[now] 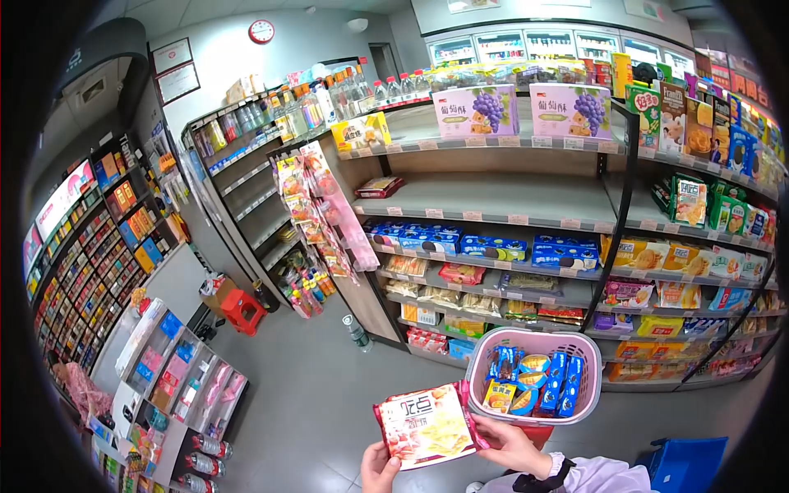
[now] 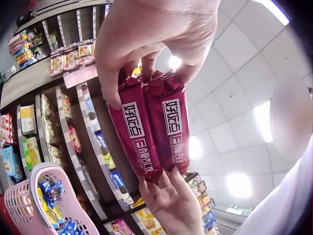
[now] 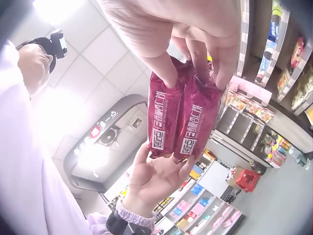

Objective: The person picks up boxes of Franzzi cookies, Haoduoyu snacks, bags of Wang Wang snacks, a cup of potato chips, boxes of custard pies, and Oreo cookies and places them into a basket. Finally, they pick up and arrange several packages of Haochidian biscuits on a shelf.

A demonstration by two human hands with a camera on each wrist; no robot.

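Note:
Both hands hold a dark-red and white biscuit packet point(image 1: 427, 425) in front of the body, its printed face turned up toward the head view. My left hand point(image 1: 379, 470) grips the packet's left end. On the opposite end, my right hand point(image 1: 516, 449) pinches the edge between thumb and fingers. From below, the left wrist view shows two dark-red wrapped rolls point(image 2: 149, 126) side by side, held at both ends. Just beyond the right hand stands a pink basket point(image 1: 532, 336) containing blue packets point(image 1: 558, 382) and a yellow packet point(image 1: 499, 395).
Snack shelves point(image 1: 493, 204) run across the front, with purple grape-pastry boxes point(image 1: 477, 112) on top. A low display rack point(image 1: 185, 370) stands left. On the floor are a red stool point(image 1: 243, 311), a plastic bottle point(image 1: 355, 333) and a blue bin point(image 1: 689, 464).

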